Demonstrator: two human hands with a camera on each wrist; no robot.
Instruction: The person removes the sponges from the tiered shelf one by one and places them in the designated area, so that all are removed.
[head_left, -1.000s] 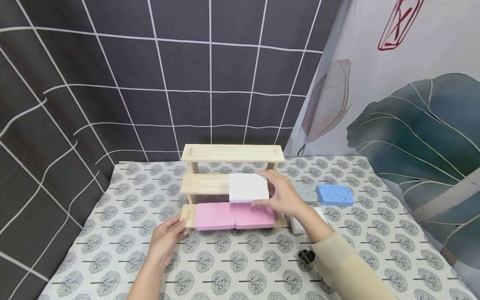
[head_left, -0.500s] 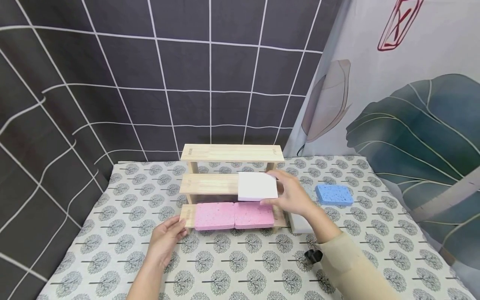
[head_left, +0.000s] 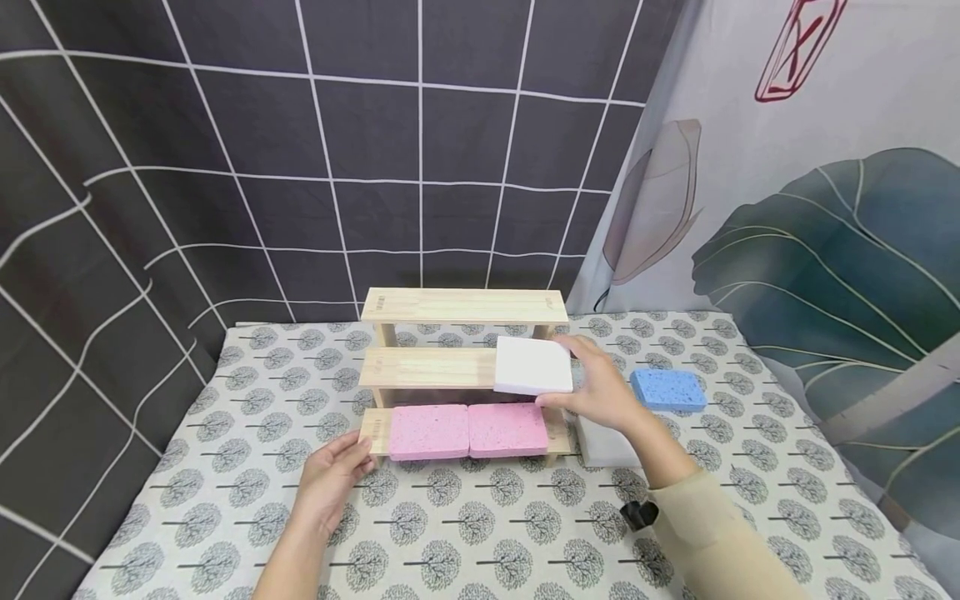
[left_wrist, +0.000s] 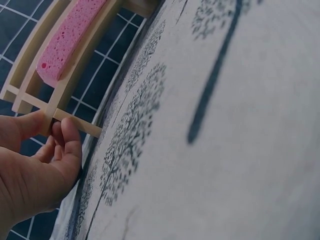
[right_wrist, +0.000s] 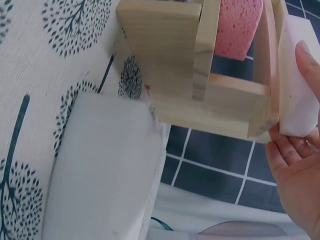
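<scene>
A small three-step wooden rack [head_left: 427, 368] stands on the table. My left hand [head_left: 337, 473] pinches the left end of its lowest shelf between thumb and fingers, as the left wrist view shows too. Two pink sponges [head_left: 430, 432] lie side by side on that shelf. At the right end of the middle shelf, my right hand [head_left: 598, 387] grips a flat white sponge [head_left: 532, 365] by its right side, thumb at the near edge. From the right wrist, this sponge [right_wrist: 296, 75] lies along the shelf board, with fingers under its end.
Right of the rack, a second white sponge [head_left: 603, 446] lies on the tree-patterned tablecloth [head_left: 476, 533], partly under the right forearm in view. A blue sponge [head_left: 667, 390] sits farther right. Behind the table hangs a dark gridded curtain [head_left: 375, 133].
My right hand has slid the white sponge rightward from the middle of the middle shelf to its right end. The hand now covers the grey sponge seen earlier. My left hand has stayed put.
</scene>
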